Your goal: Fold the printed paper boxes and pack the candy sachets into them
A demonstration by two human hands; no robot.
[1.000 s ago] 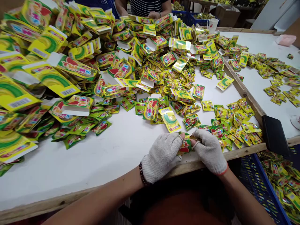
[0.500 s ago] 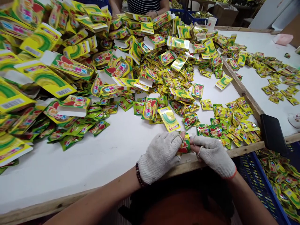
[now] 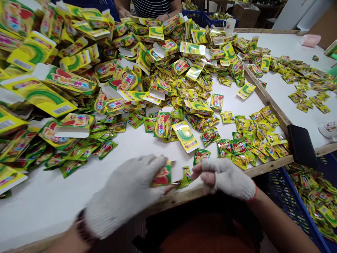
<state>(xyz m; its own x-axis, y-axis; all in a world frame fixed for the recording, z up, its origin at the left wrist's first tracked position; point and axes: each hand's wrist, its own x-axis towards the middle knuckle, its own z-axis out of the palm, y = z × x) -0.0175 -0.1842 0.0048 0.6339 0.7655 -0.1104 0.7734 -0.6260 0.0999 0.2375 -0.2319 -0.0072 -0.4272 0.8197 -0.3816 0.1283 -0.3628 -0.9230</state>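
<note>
My left hand [image 3: 126,193], in a white fingerless glove, grips a small green and red printed box [image 3: 163,174]. Its white end flap stands open toward the right. My right hand [image 3: 218,175], gloved the same way, has its fingers curled together, with the fingertips at the edge of a green sachet [image 3: 185,177]. That sachet is right beside the box's open end. Another green sachet [image 3: 201,155] lies just beyond the right fingertips. A yellow box [image 3: 185,136] rests flat on the table a little farther off.
Heaped boxes [image 3: 63,79] and sachets cover the white table [image 3: 105,175] at left and back. A wooden strip [image 3: 271,102] divides it, with a black phone [image 3: 302,146] at the corner. Below right stands a blue crate [image 3: 292,200] of sachets. Across the table is a person in stripes [image 3: 152,7].
My left hand has moved left with the box, away from my right hand. My right hand has shifted slightly left. Two green sachets now show between and beyond the hands.
</note>
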